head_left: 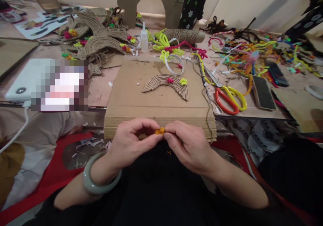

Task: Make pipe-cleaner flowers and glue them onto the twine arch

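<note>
Near the front edge of the desk (98, 96), a white power bank (27, 79). At the near edge of the cardboard sheet (131, 95), left hand (135, 140) with thumb and fingertips pinched on a small orange piece (159, 131); mid-sheet, a cord arch (156, 81) with pink flower (170, 80) and yellow flower (183, 81); right hand (189, 143) pinching the piece's right side. Past the sheet's right edge, scissors (219, 84).

Orange piece (159, 131): fuzzy, chenille-like. Arch (157, 82) is rough, ridged twine on matt corrugated cardboard (131, 96). Scissors (219, 84): glossy plastic handles, metal blades; bottle (144, 41) translucent plastic, bangle (87, 177) smooth, polished.
</note>
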Available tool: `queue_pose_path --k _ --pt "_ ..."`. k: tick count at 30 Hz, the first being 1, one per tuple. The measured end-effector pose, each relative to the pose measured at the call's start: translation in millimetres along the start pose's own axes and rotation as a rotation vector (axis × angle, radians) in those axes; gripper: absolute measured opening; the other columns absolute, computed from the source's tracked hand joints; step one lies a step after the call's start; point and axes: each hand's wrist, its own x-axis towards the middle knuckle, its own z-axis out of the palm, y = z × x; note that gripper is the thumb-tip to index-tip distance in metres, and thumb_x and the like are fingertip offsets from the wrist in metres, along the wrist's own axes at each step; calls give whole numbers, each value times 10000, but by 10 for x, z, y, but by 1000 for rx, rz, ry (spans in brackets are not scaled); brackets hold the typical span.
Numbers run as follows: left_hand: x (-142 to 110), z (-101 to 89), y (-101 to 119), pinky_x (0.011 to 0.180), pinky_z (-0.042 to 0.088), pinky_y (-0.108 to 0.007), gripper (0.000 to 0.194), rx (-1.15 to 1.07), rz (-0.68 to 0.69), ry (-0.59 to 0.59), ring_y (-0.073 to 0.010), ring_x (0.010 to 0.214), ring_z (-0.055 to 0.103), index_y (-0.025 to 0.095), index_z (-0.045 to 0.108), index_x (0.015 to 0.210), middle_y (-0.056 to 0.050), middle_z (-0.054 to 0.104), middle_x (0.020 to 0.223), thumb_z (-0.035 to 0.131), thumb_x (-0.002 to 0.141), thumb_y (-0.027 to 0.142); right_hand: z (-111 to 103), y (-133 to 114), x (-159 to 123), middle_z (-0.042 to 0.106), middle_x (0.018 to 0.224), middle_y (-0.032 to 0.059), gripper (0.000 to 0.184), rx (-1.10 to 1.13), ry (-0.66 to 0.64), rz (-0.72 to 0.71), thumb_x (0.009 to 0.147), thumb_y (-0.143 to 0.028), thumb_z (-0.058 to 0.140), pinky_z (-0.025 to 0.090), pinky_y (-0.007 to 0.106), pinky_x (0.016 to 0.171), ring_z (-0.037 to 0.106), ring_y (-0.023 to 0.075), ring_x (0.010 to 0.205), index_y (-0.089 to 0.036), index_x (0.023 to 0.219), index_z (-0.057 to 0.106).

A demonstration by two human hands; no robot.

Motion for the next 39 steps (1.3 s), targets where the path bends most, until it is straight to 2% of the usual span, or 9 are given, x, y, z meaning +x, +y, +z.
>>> queue_pose_path --k 3,8,16,20,24,26,28,34,39 --pt "12 -2 7 524 529 -196 70 -4 -6 2 -125 573 640 162 693 747 -28 709 662 725 685 168 -9 31 2 683 745 41 168 38 -23 22 932 -244 477 460 227 600 615 125 652 -171 851 605" --pt "19 -20 -6 530 512 -189 96 -40 -81 -75 -114 566 621 157 698 757 -25 694 655 745 697 216 -5 106 15 654 691 6 162 208 -104 74 918 -202 480 439 196 561 578 94 591 -179 804 594" --pt "45 -58 -16 481 457 -190 90 76 -100 -121 -105 528 572 158 705 759 -25 671 627 708 735 245 -28 134 34 638 700 2 178 236 -154 200 915 -262 481 431 213 596 571 102 625 -179 833 615" --pt "41 -72 -20 525 479 -199 69 148 -16 -157 -117 585 604 187 718 806 -23 687 686 689 755 223 -16 154 44 588 638 -21 137 339 -164 285 866 -269 531 396 211 545 509 90 567 -179 783 593" --pt "32 -69 -57 572 504 -210 76 208 90 -31 -130 643 639 201 704 831 -25 707 748 691 757 213 72 151 40 552 595 -25 161 556 -172 470 850 -307 519 376 212 486 490 89 518 -179 758 554" --pt "36 -65 -54 576 500 -213 21 275 147 -13 -131 643 640 198 691 780 -21 707 725 680 763 201 107 143 38 552 588 -23 182 623 -150 520 850 -336 516 379 217 478 491 92 506 -179 765 551" --pt "44 -62 -33 587 500 -226 40 335 204 -27 -137 646 644 196 678 742 -22 708 704 656 772 180 114 138 39 554 596 -21 180 637 -135 524 851 -337 518 391 220 488 503 94 517 -181 769 550" --pt "65 -59 20 554 489 -225 89 396 252 -102 -135 625 642 200 644 716 -16 703 700 618 776 140 25 141 71 585 685 -22 53 513 -157 349 800 -173 533 424 211 562 522 89 603 -185 828 577" --pt "64 -56 0 606 499 -220 107 406 339 -126 -127 653 644 199 628 719 -12 697 716 606 781 115 59 166 93 549 615 -38 45 826 -217 546 797 -221 519 447 215 529 533 88 547 -185 769 514"
